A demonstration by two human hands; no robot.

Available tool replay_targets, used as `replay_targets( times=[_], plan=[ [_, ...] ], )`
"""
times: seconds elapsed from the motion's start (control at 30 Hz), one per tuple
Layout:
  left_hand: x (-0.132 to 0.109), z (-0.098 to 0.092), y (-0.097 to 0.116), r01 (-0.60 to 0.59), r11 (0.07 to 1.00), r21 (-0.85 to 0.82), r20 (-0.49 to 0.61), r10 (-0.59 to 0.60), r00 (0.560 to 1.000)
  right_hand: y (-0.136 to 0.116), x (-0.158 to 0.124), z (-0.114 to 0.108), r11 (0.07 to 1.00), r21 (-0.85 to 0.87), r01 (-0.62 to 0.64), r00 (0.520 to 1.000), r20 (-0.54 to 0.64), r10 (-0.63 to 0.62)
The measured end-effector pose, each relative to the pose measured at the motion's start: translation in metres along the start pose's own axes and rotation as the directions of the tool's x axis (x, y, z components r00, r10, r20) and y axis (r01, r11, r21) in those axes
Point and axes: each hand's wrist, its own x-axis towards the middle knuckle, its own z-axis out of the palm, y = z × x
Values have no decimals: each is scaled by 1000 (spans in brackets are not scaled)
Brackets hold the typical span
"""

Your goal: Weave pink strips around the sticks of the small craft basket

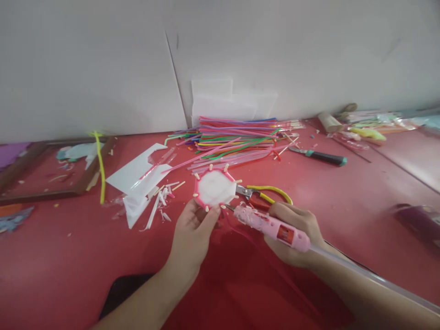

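Note:
Between the thumb and fingers of my left hand (197, 220) is a small white disc (216, 188), held by its lower edge. Short pale sticks stand around its rim, and a pink pipe cleaner (197, 183) runs along the left side between them. My right hand (295, 229) grips a pink hot glue gun (271, 224) with a clear glue stick out of its back end. The gun's nozzle is at the lower right rim, by one of the sticks; whether it touches cannot be told. Scissors with yellow and red handles (271, 189) lie just behind the gun.
A bundle of coloured pipe cleaners (237, 137) lies at the back near the wall. White sheet scraps (137, 169) and cut bits (160, 204) are left of the disc. A utility knife (325, 157) lies right, a brown frame (44, 195) far left, a dark purple object (421, 222) far right.

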Motion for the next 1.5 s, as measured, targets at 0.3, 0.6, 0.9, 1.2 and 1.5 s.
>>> replay_targets(
  times=[0.3,0.6,0.9,1.2,1.5],
  plan=[
    [0,1,1,6,1000,0,-3,-6,1000,0,-2,0,998,25,-60,998,15,60],
    [0,0,1,3,1000,15,-5,-3,1000,-2,1,-2,997,34,-67,998,-6,67],
    [-1,2,2,30,999,-12,17,-30,999,-3,2,0,900,262,-350,937,96,336],
    [0,1,2,9,1000,11,-3,-9,1000,-1,0,-1,899,247,-362,932,100,348],
    [-1,2,4,23,1000,-9,-16,-23,1000,-2,3,-2,916,228,-331,943,52,328]
  ],
)
